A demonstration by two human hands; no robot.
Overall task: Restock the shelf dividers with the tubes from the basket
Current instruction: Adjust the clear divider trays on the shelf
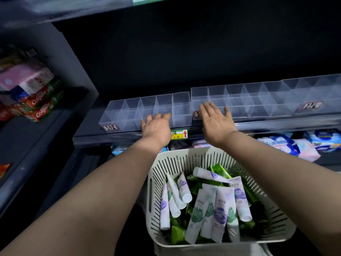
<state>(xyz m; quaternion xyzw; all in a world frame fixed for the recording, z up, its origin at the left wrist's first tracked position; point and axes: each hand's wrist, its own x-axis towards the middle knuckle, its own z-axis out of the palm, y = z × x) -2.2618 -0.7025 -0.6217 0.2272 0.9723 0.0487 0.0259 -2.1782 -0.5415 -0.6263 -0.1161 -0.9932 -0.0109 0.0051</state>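
The left hand [156, 128] and the right hand [215, 122] are stretched out with fingers spread; nothing is grasped by either. Their fingertips are seen at the front walls of two clear divider trays [147, 109] on the shelf, whose compartments hold nothing. The white and green tubes [219, 209] are heaped in the slotted basket [184, 156], below the hands and well apart from them, between the forearms. Colgate boxes [40, 106] are stacked far left.

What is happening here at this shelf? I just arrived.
A person reaches toward the clear plastic divider trays on the shelf. The left hand and right hand are open at their front, holding nothing. The compartments look empty. The white and green tubes lie in the white slotted plastic basket below.
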